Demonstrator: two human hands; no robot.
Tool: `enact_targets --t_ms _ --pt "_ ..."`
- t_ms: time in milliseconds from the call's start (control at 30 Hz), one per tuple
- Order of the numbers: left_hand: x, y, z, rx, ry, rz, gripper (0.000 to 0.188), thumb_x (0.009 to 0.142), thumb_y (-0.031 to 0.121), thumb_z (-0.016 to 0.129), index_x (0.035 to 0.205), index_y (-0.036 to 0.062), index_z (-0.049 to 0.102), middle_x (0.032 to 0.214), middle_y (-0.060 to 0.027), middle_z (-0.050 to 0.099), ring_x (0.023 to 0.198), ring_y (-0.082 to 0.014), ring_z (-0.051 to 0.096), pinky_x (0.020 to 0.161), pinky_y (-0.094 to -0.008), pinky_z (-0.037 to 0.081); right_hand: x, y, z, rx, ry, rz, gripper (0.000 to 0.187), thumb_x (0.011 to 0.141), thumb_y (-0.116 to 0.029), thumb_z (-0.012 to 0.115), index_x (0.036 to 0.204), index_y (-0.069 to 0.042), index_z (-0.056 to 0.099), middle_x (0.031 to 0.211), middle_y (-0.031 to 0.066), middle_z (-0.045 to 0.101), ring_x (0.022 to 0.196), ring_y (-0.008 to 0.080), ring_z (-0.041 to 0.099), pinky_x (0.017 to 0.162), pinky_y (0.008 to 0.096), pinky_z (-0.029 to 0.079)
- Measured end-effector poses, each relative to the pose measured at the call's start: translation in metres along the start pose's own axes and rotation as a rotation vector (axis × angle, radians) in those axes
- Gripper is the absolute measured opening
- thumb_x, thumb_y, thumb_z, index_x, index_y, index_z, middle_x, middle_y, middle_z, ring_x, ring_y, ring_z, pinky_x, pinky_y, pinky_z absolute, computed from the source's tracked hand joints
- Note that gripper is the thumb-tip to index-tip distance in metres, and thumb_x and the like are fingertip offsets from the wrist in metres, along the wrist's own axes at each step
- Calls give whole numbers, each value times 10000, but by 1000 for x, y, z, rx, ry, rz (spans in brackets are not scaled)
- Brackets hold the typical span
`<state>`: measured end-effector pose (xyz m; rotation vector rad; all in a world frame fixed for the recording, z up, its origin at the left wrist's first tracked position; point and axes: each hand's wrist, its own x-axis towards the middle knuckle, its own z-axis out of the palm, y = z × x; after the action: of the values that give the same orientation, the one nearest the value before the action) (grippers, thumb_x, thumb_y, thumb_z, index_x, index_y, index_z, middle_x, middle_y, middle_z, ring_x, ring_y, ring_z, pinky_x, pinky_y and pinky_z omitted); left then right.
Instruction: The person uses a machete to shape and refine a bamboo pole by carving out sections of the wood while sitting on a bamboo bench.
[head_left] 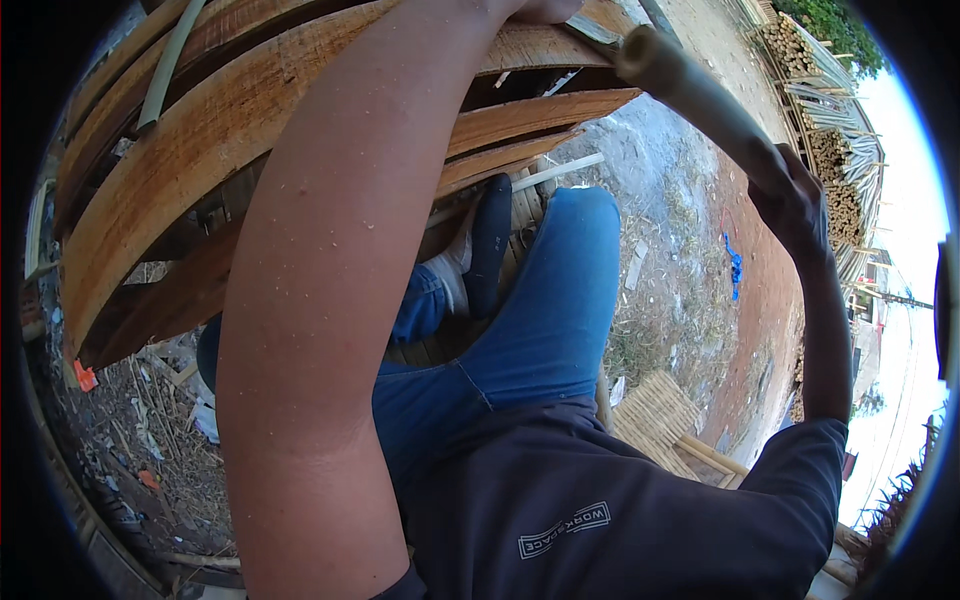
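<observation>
My right hand (794,208) is raised at the right and closed round a thick, smooth wooden stick (705,105). The stick's blunt round end points to the upper left, towards my other hand. My left hand (548,9) is at the top edge, cut off by the picture, so its fingers are hidden. Beside it lies a narrow, flat, grey-green piece (594,34); whether it is a blade or a split strip I cannot tell. Below and around the left hand are rough reddish-brown wooden planks (190,165), with gaps between them.
My jeans-clad leg (550,290) and dark-socked foot (490,245) are beside the planks, over a slatted bamboo surface. A pale strip (165,65) leans on the planks. A woven mat (655,415) and a blue scrap (734,268) lie on the ground. Stacked poles (830,160) stand far right.
</observation>
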<state>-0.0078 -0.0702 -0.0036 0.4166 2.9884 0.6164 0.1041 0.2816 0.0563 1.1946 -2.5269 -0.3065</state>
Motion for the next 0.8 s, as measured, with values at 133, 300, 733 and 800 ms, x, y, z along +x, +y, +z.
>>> enact_targets --t_ms 133,300,733,800 --pt "-6 1 7 -45 42 -13 691 993 293 302 1587 10 88 1675 -131 54 1551 -274 29 1254 -480 43 -3 2 10 18 119 9 723 712 19 736 1363 -258 584 896 81 660 684 297 680 612 387 576" --pt "-2 -1 6 -8 27 -20 688 991 279 308 1584 3 95 1673 -133 76 1549 -276 48 1258 -452 46 2 11 -3 19 52 -90 714 673 66 745 1312 -227 618 926 117 677 696 311 692 582 381 580" --pt "-9 7 7 65 59 -44 702 982 274 330 1585 5 91 1672 -133 75 1549 -277 59 1258 -447 52 -10 14 -9 12 197 -73 670 687 65 732 1295 -198 630 906 92 669 686 282 683 607 378 575" --pt "-3 0 -3 -27 -9 -2 709 984 289 334 1586 8 85 1674 -132 62 1549 -282 42 1257 -449 54 -4 16 -13 -26 52 -4 653 693 64 730 1285 -198 637 902 91 668 686 279 681 606 375 575"
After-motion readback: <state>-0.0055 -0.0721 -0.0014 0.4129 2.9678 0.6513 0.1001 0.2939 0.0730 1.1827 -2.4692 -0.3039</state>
